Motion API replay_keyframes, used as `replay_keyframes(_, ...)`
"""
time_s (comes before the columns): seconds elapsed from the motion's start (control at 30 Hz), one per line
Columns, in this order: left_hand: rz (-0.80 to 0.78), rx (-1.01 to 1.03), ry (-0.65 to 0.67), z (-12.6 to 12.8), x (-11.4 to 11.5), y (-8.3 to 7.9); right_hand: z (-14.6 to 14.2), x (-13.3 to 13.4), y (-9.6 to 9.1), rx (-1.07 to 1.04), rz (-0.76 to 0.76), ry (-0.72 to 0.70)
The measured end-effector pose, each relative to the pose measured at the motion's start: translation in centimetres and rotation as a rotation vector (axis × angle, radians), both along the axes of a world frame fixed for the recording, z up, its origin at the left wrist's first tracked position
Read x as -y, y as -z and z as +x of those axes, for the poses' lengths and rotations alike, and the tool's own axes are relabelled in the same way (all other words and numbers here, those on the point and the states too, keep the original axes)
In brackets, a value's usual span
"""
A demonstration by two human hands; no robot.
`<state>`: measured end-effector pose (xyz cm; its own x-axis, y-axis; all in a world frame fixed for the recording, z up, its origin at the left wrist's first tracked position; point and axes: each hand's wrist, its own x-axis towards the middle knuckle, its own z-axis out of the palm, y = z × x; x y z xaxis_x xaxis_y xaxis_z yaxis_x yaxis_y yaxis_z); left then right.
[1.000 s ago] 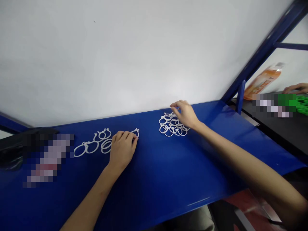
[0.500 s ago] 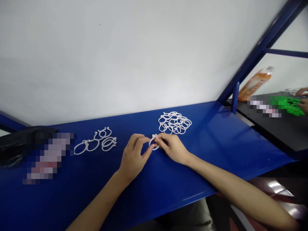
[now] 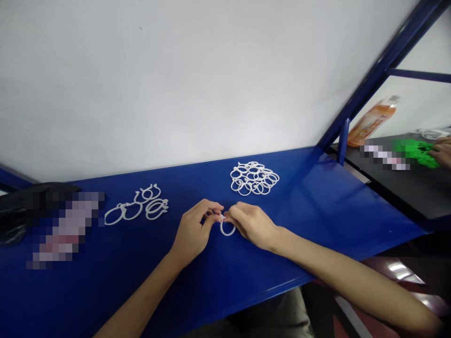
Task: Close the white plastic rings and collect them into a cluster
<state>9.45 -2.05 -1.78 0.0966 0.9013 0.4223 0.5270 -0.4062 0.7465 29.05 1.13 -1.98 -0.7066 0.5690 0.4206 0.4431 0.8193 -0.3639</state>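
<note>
A white plastic ring with small knobs at its top is between my two hands, above the blue table. My left hand pinches the top of the ring at its left, thumb and fingertips together. From the other side, my right hand grips the ring near the knobs with bent fingers, which partly hide it. Beyond my right hand lies a cluster of closed white rings. To the left of my left hand are several more white rings, some with their ends apart.
A black plastic bag and a blurred-out packet lie at the left. Blue frame bars rise at the right. Past them, a black table bears an orange bottle, green pieces and another person's hand.
The ring has come slightly lower and nearer, its loop now hanging below my fingers. Both hands have shifted their fingers to the knobbed top.
</note>
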Motion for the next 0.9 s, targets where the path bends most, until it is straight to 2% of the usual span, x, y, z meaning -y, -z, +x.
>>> replay_keyframes(0.13,-0.015,-0.022,0.000,0.1,0.2,0.1,0.1,0.3,-0.3,0.088,0.179,-0.079)
replay_keyframes(0.2,-0.013,-0.092,-0.016,-0.3,-0.1,0.2,0.1,0.1,-0.6,0.137,0.196,-0.076)
replay_keyframes(0.3,0.029,-0.307,-0.074,-1.6,-0.8,0.1,0.3,-0.5,-1.2,0.185,0.144,-0.017)
replay_keyframes(0.43,0.064,-0.640,-0.308,-4.0,-1.5,-0.8,1.8,-2.4,-1.7,0.115,0.023,0.122)
replay_keyframes(0.53,-0.002,-0.889,-0.492,-5.9,-1.6,-1.5,3.7,-4.2,-1.8,0.050,0.010,0.259)
replay_keyframes(0.63,-0.114,-1.054,-0.577,-7.3,-1.5,-1.6,5.2,-5.6,-2.0,0.060,0.003,0.402)
replay_keyframes(0.77,-0.227,-1.102,-0.555,-7.9,-1.4,-1.0,5.8,-6.1,-2.2,0.120,-0.051,0.481)
replay_keyframes(0.9,-0.211,-1.072,-0.461,-7.5,-1.6,-0.4,5.7,-6.3,-2.0,0.133,-0.098,0.495)
